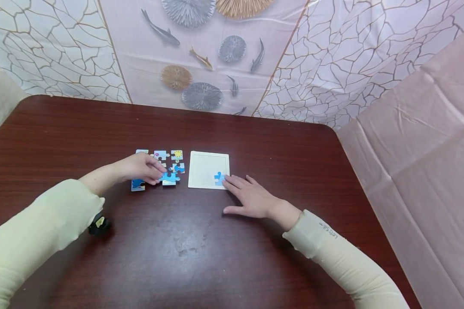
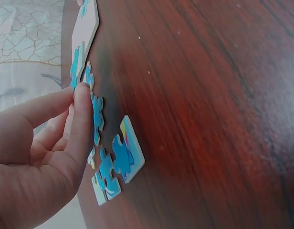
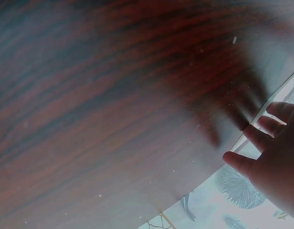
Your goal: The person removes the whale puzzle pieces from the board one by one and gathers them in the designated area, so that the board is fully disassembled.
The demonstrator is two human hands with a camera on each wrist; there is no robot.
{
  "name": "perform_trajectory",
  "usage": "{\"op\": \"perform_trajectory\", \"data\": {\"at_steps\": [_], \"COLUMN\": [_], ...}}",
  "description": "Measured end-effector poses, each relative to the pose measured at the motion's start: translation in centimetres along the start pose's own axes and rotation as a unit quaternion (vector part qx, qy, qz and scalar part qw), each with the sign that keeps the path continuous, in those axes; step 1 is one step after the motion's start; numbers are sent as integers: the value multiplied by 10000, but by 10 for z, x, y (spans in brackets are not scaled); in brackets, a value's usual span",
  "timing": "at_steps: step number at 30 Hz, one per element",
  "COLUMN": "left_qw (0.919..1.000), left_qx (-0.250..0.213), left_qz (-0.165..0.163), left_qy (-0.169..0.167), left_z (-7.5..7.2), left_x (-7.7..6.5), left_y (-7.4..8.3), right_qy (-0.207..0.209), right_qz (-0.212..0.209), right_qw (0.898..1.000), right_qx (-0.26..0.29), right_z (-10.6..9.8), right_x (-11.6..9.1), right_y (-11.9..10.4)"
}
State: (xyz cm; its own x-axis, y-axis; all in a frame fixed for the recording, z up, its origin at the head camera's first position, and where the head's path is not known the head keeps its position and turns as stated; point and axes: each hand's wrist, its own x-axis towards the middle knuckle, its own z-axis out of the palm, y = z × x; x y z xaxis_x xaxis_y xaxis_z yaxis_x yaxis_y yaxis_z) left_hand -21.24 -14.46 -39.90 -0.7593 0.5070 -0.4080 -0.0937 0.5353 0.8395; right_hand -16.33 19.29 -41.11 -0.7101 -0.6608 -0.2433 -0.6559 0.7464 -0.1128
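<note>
On the dark wooden table lies a white puzzle board with one blue piece set in its near right corner. My right hand lies flat with straight fingers, their tips on that corner beside the piece. In the right wrist view the right hand touches the board's edge. Left of the board lie several loose puzzle pieces. My left hand pinches a blue piece among them. Up close, thumb and forefinger of the left hand meet on the blue piece.
A patterned plastic sheet hangs behind the table and a pink one on the right. A small black object sits under my left sleeve. More loose pieces lie near my left palm, the board beyond.
</note>
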Motion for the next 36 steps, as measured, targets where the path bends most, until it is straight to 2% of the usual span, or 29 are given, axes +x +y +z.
{"op": "perform_trajectory", "data": {"at_steps": [8,21,26,36], "left_qw": [9999,9991,9990,9990], "left_qx": [29,327,295,347], "left_qz": [-98,-267,-321,-286], "left_qy": [-6,4,27,38], "left_z": [-4,-6,-6,-8], "left_x": [-2,-9,-11,-13], "left_y": [-6,-5,-4,-4], "right_qy": [-8,-19,-26,-34], "right_qz": [11,39,40,72], "right_qw": [10000,10000,10000,10000], "right_qx": [-9,8,31,2], "right_z": [0,0,0,1], "right_x": [1,1,1,1], "right_y": [0,0,0,0]}}
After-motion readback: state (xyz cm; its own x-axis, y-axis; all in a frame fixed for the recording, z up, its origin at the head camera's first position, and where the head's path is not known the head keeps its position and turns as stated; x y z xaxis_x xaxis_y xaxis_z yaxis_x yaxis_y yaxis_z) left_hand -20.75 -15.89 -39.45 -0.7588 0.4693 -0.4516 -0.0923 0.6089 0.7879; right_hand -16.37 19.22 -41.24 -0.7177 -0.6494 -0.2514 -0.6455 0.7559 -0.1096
